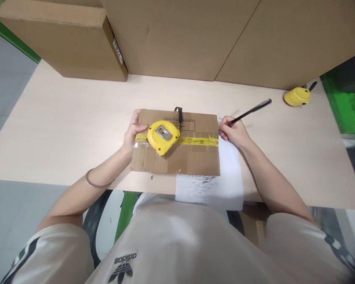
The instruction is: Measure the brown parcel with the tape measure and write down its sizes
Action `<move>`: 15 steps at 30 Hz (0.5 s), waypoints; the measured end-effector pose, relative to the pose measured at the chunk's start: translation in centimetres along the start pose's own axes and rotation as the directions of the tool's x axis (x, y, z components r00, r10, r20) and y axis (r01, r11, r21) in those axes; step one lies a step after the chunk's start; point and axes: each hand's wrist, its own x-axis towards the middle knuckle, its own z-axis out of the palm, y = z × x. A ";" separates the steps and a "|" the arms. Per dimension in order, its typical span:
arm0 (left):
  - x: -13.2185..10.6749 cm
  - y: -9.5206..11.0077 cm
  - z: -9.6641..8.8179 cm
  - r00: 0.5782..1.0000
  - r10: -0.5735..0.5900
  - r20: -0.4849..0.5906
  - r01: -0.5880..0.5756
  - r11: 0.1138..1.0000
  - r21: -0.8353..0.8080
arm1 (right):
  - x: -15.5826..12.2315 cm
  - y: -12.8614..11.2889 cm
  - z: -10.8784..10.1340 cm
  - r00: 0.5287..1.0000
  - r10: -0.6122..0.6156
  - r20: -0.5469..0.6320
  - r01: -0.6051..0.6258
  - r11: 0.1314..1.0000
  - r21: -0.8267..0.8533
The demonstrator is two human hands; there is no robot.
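Observation:
A flat brown cardboard box [177, 157] lies in the middle of the table. A yellow tape measure [162, 136] rests on its left part, its yellow blade [195, 140] stretched rightward across the box top. My left hand [133, 132] grips the tape measure case at the box's left edge, fingers curled round it. At the box's right edge my right hand [233, 132] is closed on a black pen [250, 112] and pins the blade's end there. A white sheet of paper [225, 181] lies under the box's right side.
Large cardboard boxes [177, 39] stand along the back of the pale table [62, 130]. A second yellow tape measure [296, 96] lies at the far right. Green floor shows beyond the right edge. The paper overhangs the near table edge.

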 end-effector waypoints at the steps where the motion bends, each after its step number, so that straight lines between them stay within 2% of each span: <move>1: 0.0 0.0 0.0 1.000 0.006 -0.004 -0.006 1.000 0.002 | 0.0 0.0 0.0 1.000 0.012 0.000 -0.012 1.000 0.005; 4: 0.1 -0.1 -0.1 1.000 0.003 -0.012 -0.003 1.000 0.001 | 0.3 0.4 0.5 0.999 0.025 -0.032 -0.025 1.000 0.005; 9: 0.1 -0.1 -0.3 1.000 0.012 0.008 -0.012 1.000 0.009 | 1.0 1.3 1.8 0.976 -0.023 -0.219 0.013 0.999 -0.051; 11: 0.2 -0.3 -0.5 1.000 0.027 0.000 -0.027 0.999 0.020 | 1.0 1.1 1.7 0.979 -0.031 -0.201 0.012 0.995 -0.097; 15: 0.5 -0.6 -1.2 1.000 0.004 0.002 -0.004 0.999 0.048 | -0.1 -0.3 0.0 0.999 -0.003 -0.033 -0.006 0.963 -0.271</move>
